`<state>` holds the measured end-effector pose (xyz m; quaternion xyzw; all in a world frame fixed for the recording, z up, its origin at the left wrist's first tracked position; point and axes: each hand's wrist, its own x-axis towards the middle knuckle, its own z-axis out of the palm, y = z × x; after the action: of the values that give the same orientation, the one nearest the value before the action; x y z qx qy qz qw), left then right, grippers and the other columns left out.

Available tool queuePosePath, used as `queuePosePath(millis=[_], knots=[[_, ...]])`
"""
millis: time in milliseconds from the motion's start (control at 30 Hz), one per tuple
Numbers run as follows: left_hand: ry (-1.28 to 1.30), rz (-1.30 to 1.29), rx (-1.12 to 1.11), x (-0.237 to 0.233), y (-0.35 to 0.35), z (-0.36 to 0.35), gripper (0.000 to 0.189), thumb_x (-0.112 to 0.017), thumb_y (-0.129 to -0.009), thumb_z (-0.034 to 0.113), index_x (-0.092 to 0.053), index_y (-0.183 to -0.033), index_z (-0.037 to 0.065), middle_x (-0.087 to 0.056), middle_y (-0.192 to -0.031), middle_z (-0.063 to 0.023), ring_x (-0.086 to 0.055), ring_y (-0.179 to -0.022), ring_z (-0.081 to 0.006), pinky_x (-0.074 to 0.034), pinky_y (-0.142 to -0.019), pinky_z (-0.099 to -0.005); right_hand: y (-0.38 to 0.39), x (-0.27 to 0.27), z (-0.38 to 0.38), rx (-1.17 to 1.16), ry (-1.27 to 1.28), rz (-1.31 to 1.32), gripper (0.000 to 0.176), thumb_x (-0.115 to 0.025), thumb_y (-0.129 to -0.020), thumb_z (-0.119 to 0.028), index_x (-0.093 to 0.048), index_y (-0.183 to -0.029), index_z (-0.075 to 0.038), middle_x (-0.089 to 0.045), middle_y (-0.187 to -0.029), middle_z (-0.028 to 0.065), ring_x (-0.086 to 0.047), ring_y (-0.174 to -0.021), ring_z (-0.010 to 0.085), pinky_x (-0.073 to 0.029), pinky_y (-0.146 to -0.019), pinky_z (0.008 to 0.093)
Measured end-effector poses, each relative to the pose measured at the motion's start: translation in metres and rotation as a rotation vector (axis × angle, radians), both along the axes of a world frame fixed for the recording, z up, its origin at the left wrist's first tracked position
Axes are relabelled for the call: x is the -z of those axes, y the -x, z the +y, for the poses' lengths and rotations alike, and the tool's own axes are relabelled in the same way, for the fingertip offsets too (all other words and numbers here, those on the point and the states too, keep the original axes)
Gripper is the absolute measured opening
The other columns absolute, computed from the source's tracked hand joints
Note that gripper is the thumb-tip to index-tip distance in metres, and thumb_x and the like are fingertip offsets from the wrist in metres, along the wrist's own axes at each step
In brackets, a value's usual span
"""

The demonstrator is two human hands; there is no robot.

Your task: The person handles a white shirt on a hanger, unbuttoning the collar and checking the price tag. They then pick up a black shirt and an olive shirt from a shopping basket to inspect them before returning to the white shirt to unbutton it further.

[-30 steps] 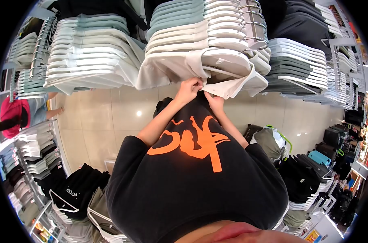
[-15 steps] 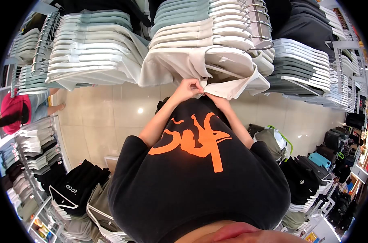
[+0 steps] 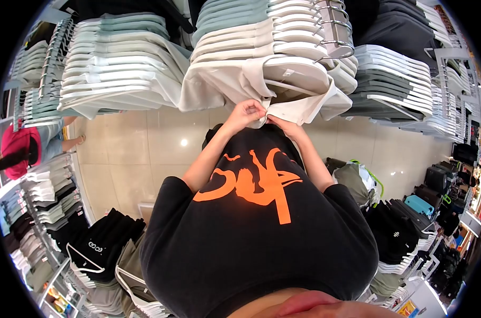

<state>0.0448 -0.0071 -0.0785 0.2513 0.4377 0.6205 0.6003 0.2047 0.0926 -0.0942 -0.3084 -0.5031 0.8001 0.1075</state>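
Note:
A beige collared shirt [image 3: 214, 82] hangs at the front of a rack on a white hanger [image 3: 293, 91], its neck opening spread apart. My left hand [image 3: 246, 113] pinches one front edge just below the collar, thumb and fingertips together. Right beside it, my right hand [image 3: 286, 126] grips the other front edge, with its fingertips partly hidden under the fabric. Both hands nearly touch at the shirt's front opening. Any button between the fingers is too small to make out.
More beige and pale green shirts [image 3: 232, 40] hang behind on a metal rail [image 3: 338, 32]. White shirts [image 3: 113, 66] are on the left, dark grey ones [image 3: 389, 85] on the right. Behind me stand racks of black clothes [image 3: 110, 238]. A person in red [image 3: 20, 146] is at far left.
My hands stay at the shirt's front opening, with the left fingers shifted slightly. The flap by my right hand lies a little differently. The view has tilted slightly.

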Motion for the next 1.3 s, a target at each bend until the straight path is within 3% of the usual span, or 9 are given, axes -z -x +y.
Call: queuePosePath(millis=[233,567,633,833,933,1033,1067,1167,1300], knots=[[-0.172,0.62,-0.078,-0.017,-0.011,0.003,0.007,-0.057,-0.082,0.004,-0.053,-0.086,-0.001,-0.061,-0.083,-0.0092,-0.06,-0.082,-0.0164,-0.047,-0.076,-0.0274,-0.004,-0.016,-0.005,0.127,0.061,0.061,0.019,-0.062,-0.081,-0.01,-0.061,-0.095,0.002,-0.062,-0.088,0.0078,-0.06,-0.081,0.0162,-0.049,-0.072,0.027],[-0.196,0.705,-0.011,-0.015,-0.012,0.002,0.009,-0.056,-0.083,0.006,-0.051,-0.086,-0.002,-0.06,-0.083,-0.0113,-0.061,-0.082,-0.0216,-0.047,-0.075,-0.0297,-0.008,-0.015,-0.009,0.121,-0.11,-0.034,0.02,-0.064,-0.078,-0.005,-0.06,-0.096,0.003,-0.062,-0.091,0.0086,-0.06,-0.083,0.0176,-0.049,-0.075,0.0277],[-0.199,0.721,-0.02,-0.014,-0.01,0.003,0.009,-0.056,-0.083,0.005,-0.051,-0.087,-0.002,-0.06,-0.084,-0.0109,-0.061,-0.083,-0.02,-0.047,-0.075,-0.0291,-0.007,-0.014,-0.013,0.169,-0.011,0.029,0.021,-0.065,-0.077,-0.005,-0.06,-0.096,0.003,-0.062,-0.091,0.0086,-0.06,-0.082,0.0175,-0.05,-0.075,0.0279],[-0.167,0.372,-0.033,-0.002,-0.011,0.001,0.007,-0.055,-0.083,0.002,-0.052,-0.088,-0.002,-0.061,-0.085,-0.0098,-0.06,-0.084,-0.0146,-0.047,-0.077,-0.0268,-0.004,-0.012,-0.019,0.221,0.128,0.028,0.022,-0.067,-0.076,-0.007,-0.061,-0.095,0.003,-0.062,-0.091,0.0086,-0.061,-0.081,0.0168,-0.05,-0.074,0.0281],[-0.143,0.45,-0.032,-0.01,-0.008,0.002,0.008,-0.054,-0.083,0.001,-0.052,-0.09,-0.003,-0.062,-0.087,-0.0123,-0.061,-0.085,-0.0162,-0.048,-0.077,-0.0268,-0.002,-0.018,-0.018,0.23,0.087,-0.047,0.022,-0.068,-0.075,-0.009,-0.061,-0.094,0.002,-0.062,-0.09,0.0083,-0.06,-0.08,0.0159,-0.05,-0.073,0.0275],[0.123,0.634,-0.08,-0.044,-0.022,-0.002,0.01,-0.051,-0.083,-0.001,-0.051,-0.092,-0.006,-0.061,-0.095,-0.0148,-0.06,-0.091,-0.0171,-0.047,-0.08,-0.0273,0.0,-0.016,-0.021,0.28,-0.046,-0.099,0.021,-0.069,-0.075,-0.01,-0.062,-0.092,0.001,-0.062,-0.089,0.008,-0.06,-0.079,0.0151,-0.049,-0.073,0.0268],[0.12,0.552,-0.128,-0.044,-0.029,-0.005,0.015,-0.053,-0.083,0.001,-0.051,-0.096,-0.006,-0.061,-0.097,-0.0165,-0.06,-0.093,-0.0191,-0.048,-0.078,-0.0289,0.002,-0.014,-0.022,0.301,-0.101,-0.109,0.021,-0.069,-0.075,-0.01,-0.062,-0.091,0.001,-0.062,-0.088,0.008,-0.059,-0.079,0.0149,-0.049,-0.073,0.0266],[0.021,0.782,-0.2,-0.038,-0.037,-0.009,0.023,-0.057,-0.08,0.004,-0.052,-0.101,-0.003,-0.061,-0.098,-0.0165,-0.061,-0.093,-0.0231,-0.048,-0.077,-0.0314,0.009,-0.019,-0.027,0.356,-0.134,-0.135,0.02,-0.064,-0.079,-0.01,-0.06,-0.095,0.001,-0.061,-0.089,0.0069,-0.059,-0.08,0.0142,-0.049,-0.074,0.0248],[0.028,0.948,-0.218,-0.031,-0.038,-0.009,0.025,-0.059,-0.077,0.004,-0.052,-0.1,-0.002,-0.06,-0.096,-0.0178,-0.06,-0.089,-0.0297,-0.048,-0.078,-0.0338,0.014,-0.032,-0.037,0.447,0.079,-0.062,0.019,-0.063,-0.08,-0.01,-0.059,-0.096,-0.001,-0.06,-0.09,0.0047,-0.057,-0.082,0.0118,-0.049,-0.072,0.0264]])
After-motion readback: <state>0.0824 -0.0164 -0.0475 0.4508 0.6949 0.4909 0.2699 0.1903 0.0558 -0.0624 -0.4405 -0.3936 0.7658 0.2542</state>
